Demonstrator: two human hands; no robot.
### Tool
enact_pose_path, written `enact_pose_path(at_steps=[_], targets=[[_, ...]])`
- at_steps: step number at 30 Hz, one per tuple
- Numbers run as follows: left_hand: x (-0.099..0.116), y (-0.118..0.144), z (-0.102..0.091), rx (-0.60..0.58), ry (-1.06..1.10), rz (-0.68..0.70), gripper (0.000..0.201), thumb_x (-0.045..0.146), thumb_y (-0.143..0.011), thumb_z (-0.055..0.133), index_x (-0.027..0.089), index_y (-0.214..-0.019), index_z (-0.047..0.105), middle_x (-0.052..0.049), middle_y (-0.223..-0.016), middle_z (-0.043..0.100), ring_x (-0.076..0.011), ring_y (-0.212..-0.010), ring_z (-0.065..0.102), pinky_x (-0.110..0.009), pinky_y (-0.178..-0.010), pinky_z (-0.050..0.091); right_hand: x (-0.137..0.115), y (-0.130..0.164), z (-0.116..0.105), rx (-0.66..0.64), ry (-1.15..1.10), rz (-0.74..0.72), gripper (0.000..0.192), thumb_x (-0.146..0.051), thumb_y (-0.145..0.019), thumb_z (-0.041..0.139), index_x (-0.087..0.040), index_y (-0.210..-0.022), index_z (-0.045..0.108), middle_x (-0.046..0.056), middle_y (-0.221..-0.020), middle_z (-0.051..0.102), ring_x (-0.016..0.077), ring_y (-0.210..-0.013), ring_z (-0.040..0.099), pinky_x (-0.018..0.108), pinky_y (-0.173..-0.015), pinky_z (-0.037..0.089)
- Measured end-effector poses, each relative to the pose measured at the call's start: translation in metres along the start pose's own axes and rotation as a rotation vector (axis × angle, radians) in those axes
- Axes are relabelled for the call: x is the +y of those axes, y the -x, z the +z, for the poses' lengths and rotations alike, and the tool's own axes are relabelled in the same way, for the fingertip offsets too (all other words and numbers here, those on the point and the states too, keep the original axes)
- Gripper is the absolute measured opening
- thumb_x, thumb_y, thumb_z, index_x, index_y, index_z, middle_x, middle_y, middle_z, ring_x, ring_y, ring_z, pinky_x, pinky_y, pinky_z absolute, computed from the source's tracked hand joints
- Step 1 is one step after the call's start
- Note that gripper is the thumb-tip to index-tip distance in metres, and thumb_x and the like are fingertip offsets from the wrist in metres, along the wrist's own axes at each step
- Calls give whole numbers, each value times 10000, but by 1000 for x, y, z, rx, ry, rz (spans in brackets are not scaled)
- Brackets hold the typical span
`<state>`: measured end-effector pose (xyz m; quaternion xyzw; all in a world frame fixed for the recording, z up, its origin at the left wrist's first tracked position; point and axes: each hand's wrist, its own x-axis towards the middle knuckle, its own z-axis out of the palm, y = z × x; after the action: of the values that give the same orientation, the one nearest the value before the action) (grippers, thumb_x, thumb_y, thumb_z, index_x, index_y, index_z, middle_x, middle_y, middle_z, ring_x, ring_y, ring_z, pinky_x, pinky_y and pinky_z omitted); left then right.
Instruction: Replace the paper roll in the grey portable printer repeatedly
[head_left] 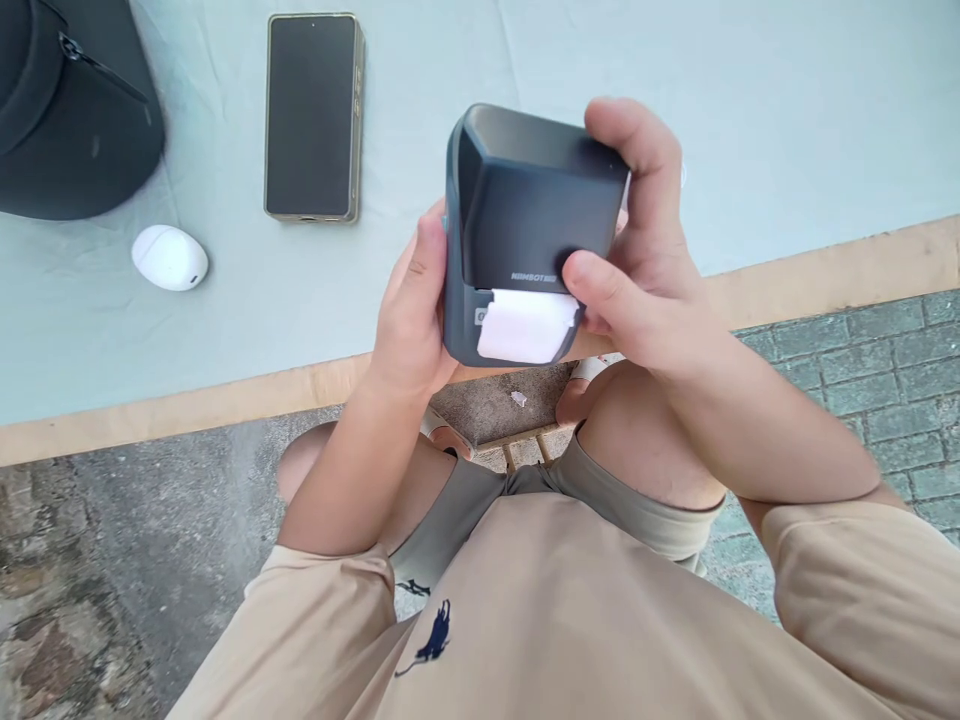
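- Pale blue-green cloth (795, 100) with soft creases covers the table, and a light tan wooden edge (832, 265) runs along its near side.
- Below that edge, rough grey concrete ground (202, 510) shows on the left and greenish-grey brick paving (885, 365) on the right.
- Both hands hold a dark, boxy plastic label printer (540, 215) with rounded corners and pale lettering, over the near side of the table around the middle of the scene.
- From its near face, a blank white paper label (525, 330) sticks out.
- The left hand (411, 320) cups the printer's left side, thumb pressed along it; its other fingers are mostly hidden, so their grip cannot be told.
- The right hand (649, 260) pinches the right side, one finger bent over the far right corner and the thumb on the front, just beside the lettering and label.
- On the cloth, far and left of the printer, lies a black-screened phone in a translucent case (311, 120).
- Farther left, a glossy white oval case (169, 258) sits near a large black fabric bag with a zip (112, 130).
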<state>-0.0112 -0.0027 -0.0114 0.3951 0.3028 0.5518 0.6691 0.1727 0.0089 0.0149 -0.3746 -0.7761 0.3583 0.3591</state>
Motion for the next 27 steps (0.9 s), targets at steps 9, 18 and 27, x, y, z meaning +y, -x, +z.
enact_pose_path(at_steps=[9, 18, 27], targets=[[-1, 1, -7, 75, 58, 36, 461, 653, -843, 510, 267, -1062, 636, 65, -1276, 676, -327, -1507, 286, -549, -1314, 189, -16, -16, 0, -97, -74, 36, 666, -454, -920, 540, -266, -1510, 292, 40, -1632, 196, 149, -1136, 604, 130, -547, 497], [2, 0, -1, 183, -12, -19, 433, 637, -864, 430, 272, -1042, 582, 15, -1276, 666, -280, -1459, 383, -514, -1206, 415, -19, -17, -4, -35, -60, 1, 693, -397, -832, 680, -269, -1445, 381, 30, -1578, 320, 99, -968, 626, 129, -486, 469], [13, 9, 16, 176, 85, -83, 255, 503, -914, 519, 272, -1001, 584, -32, -1294, 658, -283, -1309, 563, -416, -1046, 537, -50, -31, -10, 464, 126, 12, 108, -282, -960, 520, -205, -931, 451, -3, -1092, 497, 12, -655, 585, 208, -492, 442]])
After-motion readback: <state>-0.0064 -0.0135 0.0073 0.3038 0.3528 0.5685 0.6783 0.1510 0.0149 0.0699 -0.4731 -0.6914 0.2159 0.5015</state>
